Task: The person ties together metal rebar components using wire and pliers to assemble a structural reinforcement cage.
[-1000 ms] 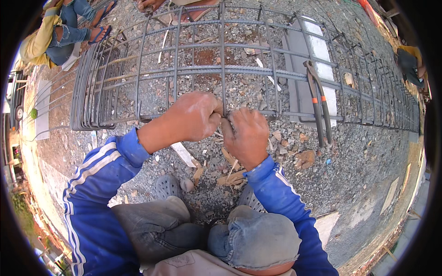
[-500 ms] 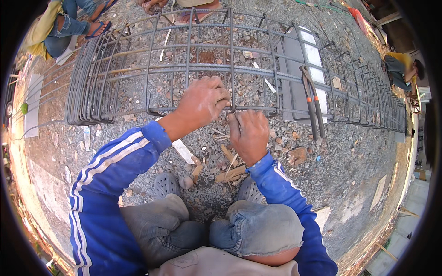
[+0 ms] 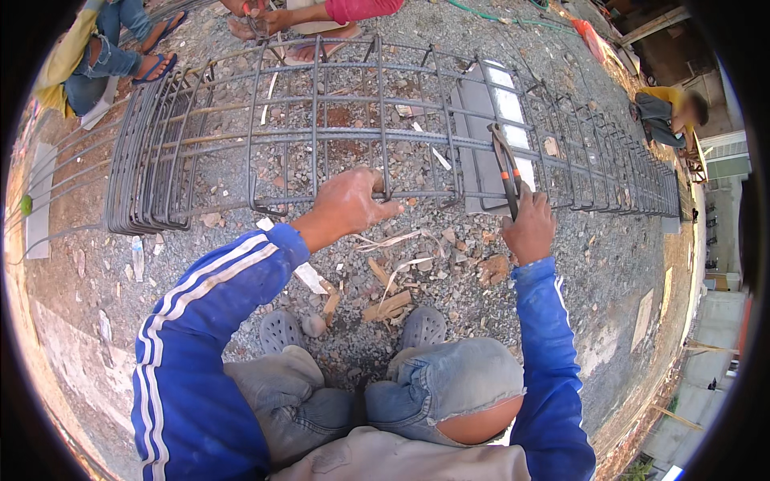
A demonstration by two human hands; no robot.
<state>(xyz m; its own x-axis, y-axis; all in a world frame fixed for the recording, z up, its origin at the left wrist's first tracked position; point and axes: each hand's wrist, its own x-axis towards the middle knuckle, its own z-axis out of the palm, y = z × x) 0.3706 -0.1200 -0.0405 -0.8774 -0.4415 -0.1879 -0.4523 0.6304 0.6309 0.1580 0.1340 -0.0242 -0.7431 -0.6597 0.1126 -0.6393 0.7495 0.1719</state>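
Observation:
A long rebar cage [image 3: 417, 136] of grey longitudinal bars and square stirrups lies across the ground in front of me. My left hand [image 3: 353, 204] is at its near lower bar beside a stirrup, fingers curled over the bar and thumb stretched to the right. The fingers' far side is partly hidden. My right hand [image 3: 531, 228] is closed around the lower handle ends of a pair of pincers [image 3: 505, 164], dark with orange bands. Their jaws lean on an upper bar of the cage. Any tie wire near my left hand is too small to make out.
Bundled stirrups [image 3: 144, 160] crowd the cage's left end. A grey block [image 3: 477, 112] lies beneath it. Wood scraps [image 3: 387, 306] and pale strips litter the gravel by my shoes. People crouch at far left, across the cage, and at far right [image 3: 670, 116].
My right hand has left the stirrup joint and moved right onto the pincers' handles. My left hand stays by the joint, its thumb now extended. The view has shifted slightly.

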